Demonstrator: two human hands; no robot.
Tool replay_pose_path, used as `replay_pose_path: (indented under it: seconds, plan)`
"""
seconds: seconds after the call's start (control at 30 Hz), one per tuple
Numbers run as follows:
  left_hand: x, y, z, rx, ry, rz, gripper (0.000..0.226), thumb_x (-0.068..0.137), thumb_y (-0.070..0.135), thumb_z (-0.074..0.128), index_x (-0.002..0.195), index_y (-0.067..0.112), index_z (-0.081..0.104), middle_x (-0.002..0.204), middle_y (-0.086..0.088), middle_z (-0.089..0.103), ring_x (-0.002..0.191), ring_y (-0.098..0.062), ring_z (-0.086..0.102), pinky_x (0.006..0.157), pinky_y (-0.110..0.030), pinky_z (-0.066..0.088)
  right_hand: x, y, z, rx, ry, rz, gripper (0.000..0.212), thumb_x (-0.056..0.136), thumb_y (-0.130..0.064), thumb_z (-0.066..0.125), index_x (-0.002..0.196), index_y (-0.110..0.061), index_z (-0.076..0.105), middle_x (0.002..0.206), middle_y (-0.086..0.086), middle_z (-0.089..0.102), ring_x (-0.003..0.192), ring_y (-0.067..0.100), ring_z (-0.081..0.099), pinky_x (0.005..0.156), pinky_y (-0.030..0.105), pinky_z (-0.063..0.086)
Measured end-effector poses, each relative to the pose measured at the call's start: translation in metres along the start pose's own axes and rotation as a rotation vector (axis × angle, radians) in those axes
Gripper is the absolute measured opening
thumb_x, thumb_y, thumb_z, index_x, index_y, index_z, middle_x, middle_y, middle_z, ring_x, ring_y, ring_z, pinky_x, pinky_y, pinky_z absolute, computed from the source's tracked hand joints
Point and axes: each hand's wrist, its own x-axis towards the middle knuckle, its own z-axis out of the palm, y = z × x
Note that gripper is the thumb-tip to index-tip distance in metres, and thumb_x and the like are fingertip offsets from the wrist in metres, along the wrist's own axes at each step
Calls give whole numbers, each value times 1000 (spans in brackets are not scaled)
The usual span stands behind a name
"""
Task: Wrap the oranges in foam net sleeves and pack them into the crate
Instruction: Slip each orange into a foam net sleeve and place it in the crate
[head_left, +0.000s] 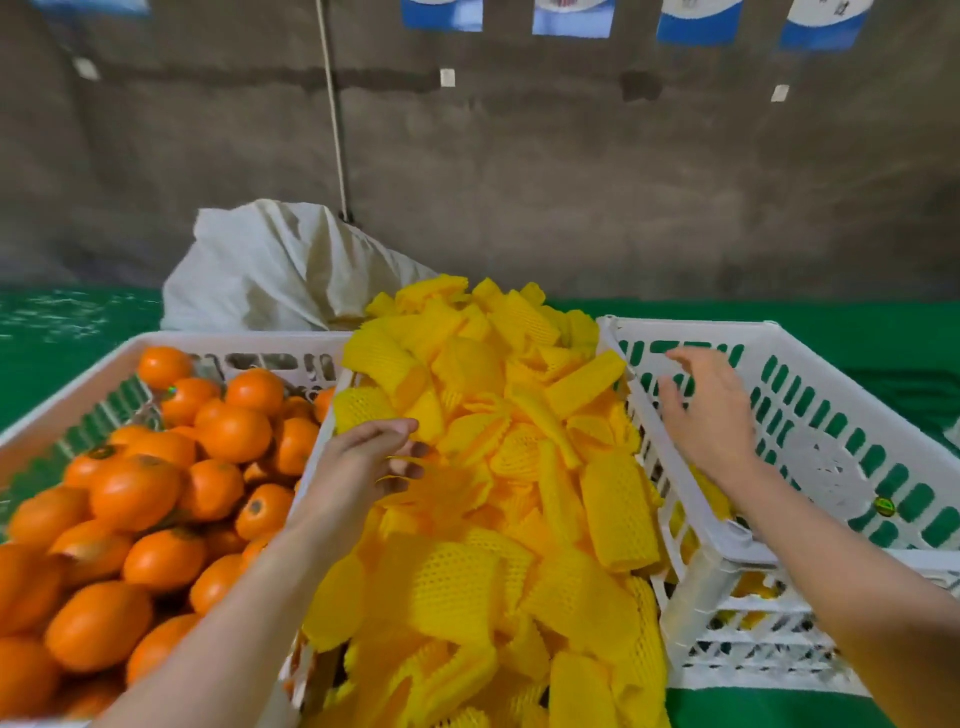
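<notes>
the oranges (136, 488) had smooth, glossy peel. the sleeves (519, 467) were soft yellow foam mesh, matt and ridged. both crates (810, 415) were white slotted plastic, slightly shiny. the sack (270, 270) looked like creased off-white cloth.

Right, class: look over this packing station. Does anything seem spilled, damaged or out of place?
Yes. The foam net sleeves are heaped past their container and spill against the empty crate; a few show through its slotted wall. A small round sticker clings inside that crate. The oranges look intact.

A fruit-packing shed is suggested: white slotted plastic crates (810, 467) at 3 o'clock, bare grey concrete wall (571, 182) at 12 o'clock.
</notes>
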Motion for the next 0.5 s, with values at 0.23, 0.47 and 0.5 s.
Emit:
replay_pose_path:
  seconds: [0.23, 0.47, 0.5]
  plan:
    - [-2, 6, -5, -78, 88, 40, 12, 95, 14, 53, 94, 13, 65, 74, -3, 68, 57, -15, 59, 54, -24, 40, -8, -95, -2, 223, -55, -264, 27, 85, -17, 51, 98, 4, 63, 93, 18, 65, 83, 29, 59, 77, 32, 40]
    - [3, 26, -47, -137, 287, 141, 10, 92, 6, 56, 87, 11, 63, 76, -6, 65, 54, -8, 57, 51, -21, 42, -25, -172, 22, 371, -198, -523, 27, 85, -25, 53, 91, -3, 66, 84, 1, 62, 77, 12, 57, 73, 13, 36]
    - [5, 27, -61, -53, 376, 178, 9, 91, 4, 57, 91, 11, 64, 82, -7, 66, 61, -8, 59, 58, -24, 45, -29, -179, 27, 385, -214, -580, 30, 85, -28, 50, 90, -3, 66, 85, 1, 62, 81, 10, 55, 76, 13, 37]
